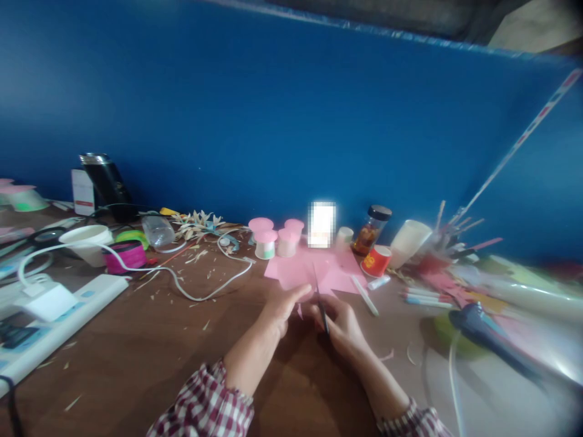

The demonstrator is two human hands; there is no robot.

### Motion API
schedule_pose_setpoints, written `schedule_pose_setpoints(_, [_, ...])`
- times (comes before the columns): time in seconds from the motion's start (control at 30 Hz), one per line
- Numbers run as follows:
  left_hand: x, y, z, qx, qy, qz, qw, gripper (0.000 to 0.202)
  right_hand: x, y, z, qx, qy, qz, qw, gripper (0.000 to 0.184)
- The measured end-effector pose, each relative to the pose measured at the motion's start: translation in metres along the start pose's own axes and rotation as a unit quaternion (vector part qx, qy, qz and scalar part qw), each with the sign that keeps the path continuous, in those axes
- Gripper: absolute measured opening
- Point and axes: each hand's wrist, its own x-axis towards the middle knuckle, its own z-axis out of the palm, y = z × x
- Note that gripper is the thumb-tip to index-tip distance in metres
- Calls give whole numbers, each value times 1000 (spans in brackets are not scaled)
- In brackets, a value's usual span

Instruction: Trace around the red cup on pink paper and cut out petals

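My right hand (344, 325) is closed around dark-handled scissors (323, 314), their blades pointing away from me. Just left of them, my left hand (281, 306) pinches pink paper (297, 281) with the thumb on top. How much of that paper is a separate piece is hard to make out against the pink sheets (344, 270) lying behind. A thin pink strip (299, 312) hangs between the hands. Beyond the sheets stand several small white paper cups (265, 247) topped with pink discs (261, 224).
To the right are a red cup (376, 261), a dark-lidded jar (372, 230), markers (426, 298) and a blue glue gun (489, 340). A white power strip (68, 321), cable (200, 298) and black flask (107, 185) occupy the left. A blue partition (255, 121) closes off the back.
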Motion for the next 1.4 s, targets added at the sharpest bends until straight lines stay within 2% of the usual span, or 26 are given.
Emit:
schedule_pose_setpoints(0.7, [-1,2,1,11,0,-31,999,30,-1,4,-2,-24,5,-11,1000,28])
schedule_pose_setpoints(0.97, [-9,9,7,8,6,-13,1000,26,0,3,-1,0,0,-16,1000,24])
schedule_pose_setpoints(1.4, [-10,10,6,15,-4,-16,1000,26,0,0,-2,1,-2,-8,1000,31])
